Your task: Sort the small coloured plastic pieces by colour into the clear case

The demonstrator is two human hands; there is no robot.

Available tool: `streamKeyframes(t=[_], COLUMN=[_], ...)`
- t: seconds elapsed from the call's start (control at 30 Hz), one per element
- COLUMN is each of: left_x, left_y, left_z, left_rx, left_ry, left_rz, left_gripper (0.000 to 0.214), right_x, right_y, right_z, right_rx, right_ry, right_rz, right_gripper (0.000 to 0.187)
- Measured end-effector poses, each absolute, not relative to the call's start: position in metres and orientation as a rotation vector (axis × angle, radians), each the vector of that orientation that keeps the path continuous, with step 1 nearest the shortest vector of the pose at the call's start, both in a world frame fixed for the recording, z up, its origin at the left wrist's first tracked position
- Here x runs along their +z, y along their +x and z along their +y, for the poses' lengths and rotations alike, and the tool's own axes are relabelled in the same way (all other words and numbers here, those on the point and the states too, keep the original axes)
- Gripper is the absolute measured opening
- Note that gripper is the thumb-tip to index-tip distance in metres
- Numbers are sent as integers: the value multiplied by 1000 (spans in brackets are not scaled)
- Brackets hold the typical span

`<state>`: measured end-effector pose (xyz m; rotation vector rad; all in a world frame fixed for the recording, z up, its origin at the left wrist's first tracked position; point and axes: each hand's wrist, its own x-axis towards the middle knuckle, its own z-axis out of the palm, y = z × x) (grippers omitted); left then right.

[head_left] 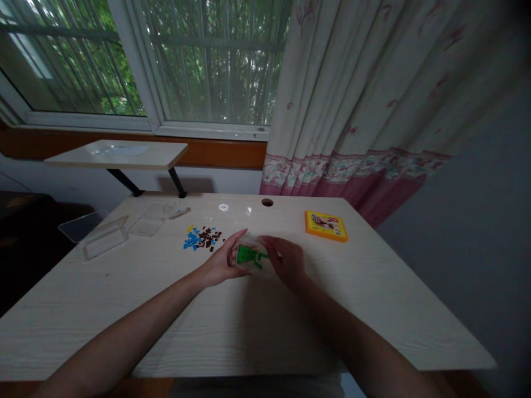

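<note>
Your forearms (141,325) nearest; left hand (222,264) clasps clear box (250,240); right hand (289,261) curls against it, pinch unclear; green pieces (246,254) inside, between hands.

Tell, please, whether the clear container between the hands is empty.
Not empty: green pieces show inside the clear container. How full, I cannot tell.

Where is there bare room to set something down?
The widest bare patch of desk lies between the right forearm and the desk's right edge, in front of the orange case. A narrower one separates that case from the right hand. The back left is crowded: loose blue and brown pieces near the left hand and clear plastic boxes farther left.
</note>
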<state>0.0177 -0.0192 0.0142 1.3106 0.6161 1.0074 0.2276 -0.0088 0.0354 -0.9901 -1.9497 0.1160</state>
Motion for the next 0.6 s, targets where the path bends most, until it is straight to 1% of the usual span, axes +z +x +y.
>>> streamKeyframes(t=[0.1, 0.23, 0.43, 0.6], left_x=[22, 30, 26, 33], left_y=[14, 7, -2, -8], left_z=[-22, -22, -16, -14], left_rx=[924, 907, 985, 955], left_ry=[1323, 1327, 1147, 995], left_rz=[521, 483, 450, 387], left_gripper=[104, 94, 81, 84], right_x=[41, 48, 44, 32], right_y=[233, 237, 234, 230], right_z=[-5, -2, 2, 7], right_rx=[247, 446, 649, 805], right_ry=[-1080, -1169, -1122, -1117], right_rz=[-1748, -1558, -1492, -1476], right_gripper=[33, 38, 39, 44])
